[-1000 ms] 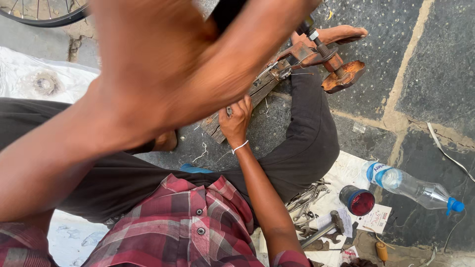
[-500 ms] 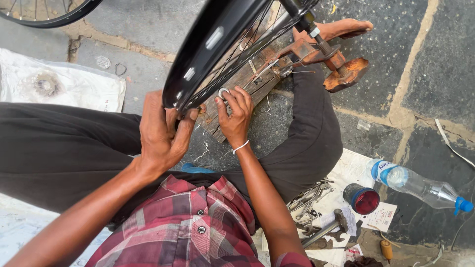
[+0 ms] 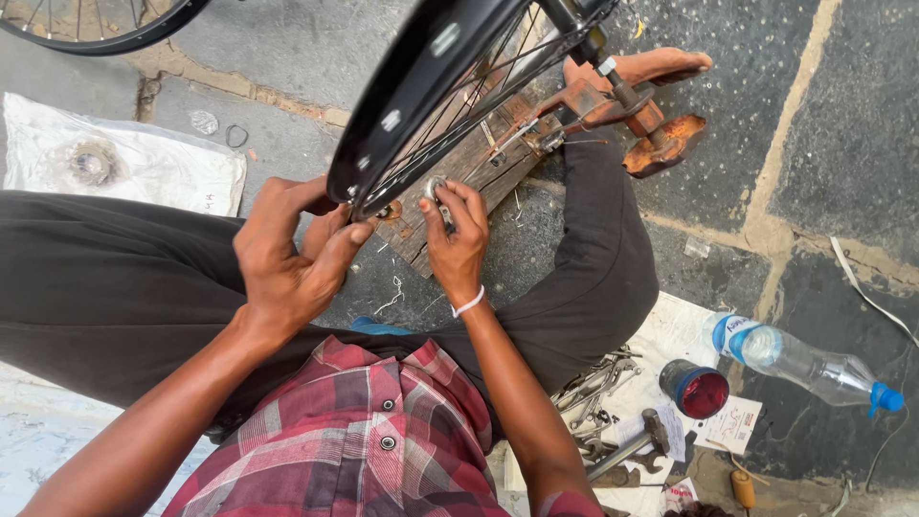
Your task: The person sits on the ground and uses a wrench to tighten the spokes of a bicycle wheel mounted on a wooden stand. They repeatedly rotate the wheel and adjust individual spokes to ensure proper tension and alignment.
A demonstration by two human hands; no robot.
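The left hand curls around the lower edge of a black bicycle wheel rim, fingers bent over the glossy rim and the thumb tucked behind it, so the closed grasp hides that stretch of metal. Just to its right, the right hand pinches a small silvery round tool between thumb and fingertips, pressed in among the thin wire spokes; the tool's shape is mostly covered by the fingers and hard to make out. A pale band circles the right wrist. Beyond both hands, under the rim, lies a rough, weathered wooden plank, and farther out a rusty metal stand carries the wheel's axle, whose hub is cut off at the top edge. Below the hands spread dark trousers and a red plaid shirt. To the lower right of the grip, well apart, sit a heap of grey spanners, a hammer, a round red-lidded tin and a clear plastic bottle with a blue cap on stone paving.
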